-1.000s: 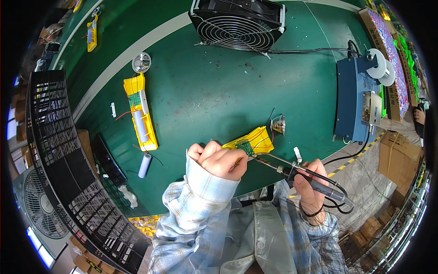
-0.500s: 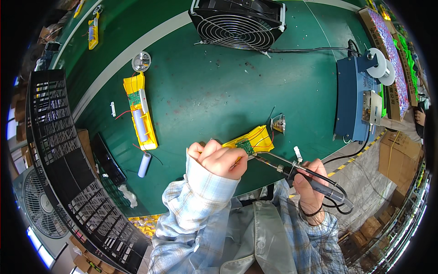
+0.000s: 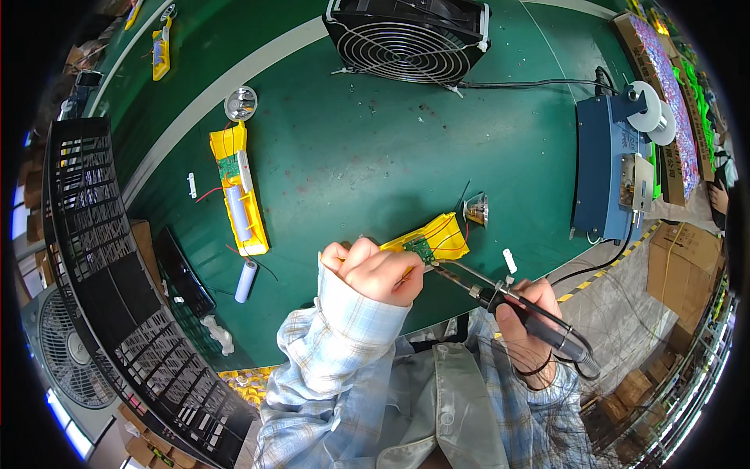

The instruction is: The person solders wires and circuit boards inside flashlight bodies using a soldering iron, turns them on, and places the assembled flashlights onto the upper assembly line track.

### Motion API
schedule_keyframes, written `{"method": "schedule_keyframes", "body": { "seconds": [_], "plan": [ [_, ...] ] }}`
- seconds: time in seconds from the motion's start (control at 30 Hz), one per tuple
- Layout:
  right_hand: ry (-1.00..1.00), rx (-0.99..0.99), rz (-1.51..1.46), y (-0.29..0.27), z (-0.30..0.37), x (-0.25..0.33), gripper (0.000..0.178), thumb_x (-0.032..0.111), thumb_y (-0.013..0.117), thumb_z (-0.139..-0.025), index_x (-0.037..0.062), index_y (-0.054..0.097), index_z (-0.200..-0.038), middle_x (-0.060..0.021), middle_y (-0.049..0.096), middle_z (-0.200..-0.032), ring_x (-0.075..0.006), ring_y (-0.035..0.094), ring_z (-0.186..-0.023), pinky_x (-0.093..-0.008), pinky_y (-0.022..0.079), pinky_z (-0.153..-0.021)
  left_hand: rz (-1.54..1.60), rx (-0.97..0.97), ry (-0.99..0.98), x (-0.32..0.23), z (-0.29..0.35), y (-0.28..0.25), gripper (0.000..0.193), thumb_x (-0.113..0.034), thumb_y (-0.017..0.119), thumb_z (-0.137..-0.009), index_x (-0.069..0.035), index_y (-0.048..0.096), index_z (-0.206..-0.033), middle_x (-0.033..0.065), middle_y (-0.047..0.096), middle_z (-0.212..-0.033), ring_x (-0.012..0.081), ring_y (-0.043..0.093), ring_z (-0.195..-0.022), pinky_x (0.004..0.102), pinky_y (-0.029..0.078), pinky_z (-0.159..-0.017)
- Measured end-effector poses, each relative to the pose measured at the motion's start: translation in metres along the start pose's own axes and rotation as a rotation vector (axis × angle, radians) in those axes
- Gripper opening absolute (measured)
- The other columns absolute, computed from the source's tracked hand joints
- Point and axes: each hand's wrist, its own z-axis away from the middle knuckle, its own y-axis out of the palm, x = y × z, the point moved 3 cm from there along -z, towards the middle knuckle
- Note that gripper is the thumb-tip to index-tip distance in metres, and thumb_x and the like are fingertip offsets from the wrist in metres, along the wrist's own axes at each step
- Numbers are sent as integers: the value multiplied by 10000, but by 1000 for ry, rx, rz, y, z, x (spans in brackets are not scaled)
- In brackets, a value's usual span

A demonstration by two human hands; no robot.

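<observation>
My left hand (image 3: 371, 272) is closed around the near end of a yellow flashlight housing (image 3: 447, 237), which hides that end. A green circuit board (image 3: 420, 248) with thin wires lies inside the housing, and a silver reflector cup (image 3: 476, 209) sits at its far end. In my right hand (image 3: 525, 322) is a soldering iron (image 3: 556, 338) with a thin metal feed tube (image 3: 476, 271) along it. Its tip is close to the circuit board beside my left fingers; whether it touches cannot be made out. A small white plastic piece (image 3: 509, 260) lies near the iron.
On the left lie another yellow housing (image 3: 255, 230) with a battery, a loose battery (image 3: 246, 282) and a black tray (image 3: 185, 270). A black rack (image 3: 125, 289) borders the left side. A black fan (image 3: 406, 51) stands at the back, a blue solder-feeder box (image 3: 598, 168) at right.
The soldering iron's rear end has swung slightly toward me, and its cable loop has shifted. My right hand turned a little with it. My left hand and the housing stay almost still.
</observation>
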Motion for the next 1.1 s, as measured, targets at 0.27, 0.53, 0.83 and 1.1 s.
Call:
{"method": "schedule_keyframes", "body": {
  "seconds": [0.27, 0.53, 0.83, 1.1],
  "plan": [
    [-36, 78, 239, 4, -1, 15, 221, 77, 678, -668, 44, 467, -723, -83, 527, -714, -196, 539, -601, -261, 427, -538, -14, -10, -1, 1, 1, 1, 137, -71, 702, -543, -155, 621, -614, -81, 541, -530, 89, 441, -538, 272, 266, -624],
    [-43, 54, 212, 8, 2, 20, 223, 75, 684, -663, 46, 471, -718, -82, 532, -725, -217, 542, -590, -259, 429, -521, -17, -20, -5, -2, 1, -1, 131, -78, 697, -550, -157, 622, -625, -91, 463, -485, 91, 421, -526, 275, 255, -613],
    [22, -3, -85, -2, 3, 6, 149, 4, 563, -781, 28, 417, -800, -35, 496, -716, -59, 426, -602, -205, 359, -535, 7, -14, -19, 0, 3, 0, 128, -81, 684, -563, -162, 623, -641, -93, 439, -481, 89, 406, -520, 276, 246, -624],
    [-11, 47, -19, 1, -1, 8, 143, 32, 571, -791, 30, 429, -807, -30, 505, -714, -70, 438, -596, -215, 364, -539, 8, 13, -31, -1, 1, -1, 131, -82, 685, -563, -164, 618, -639, -96, 405, -470, 90, 400, -514, 273, 242, -621]
  ]
}}
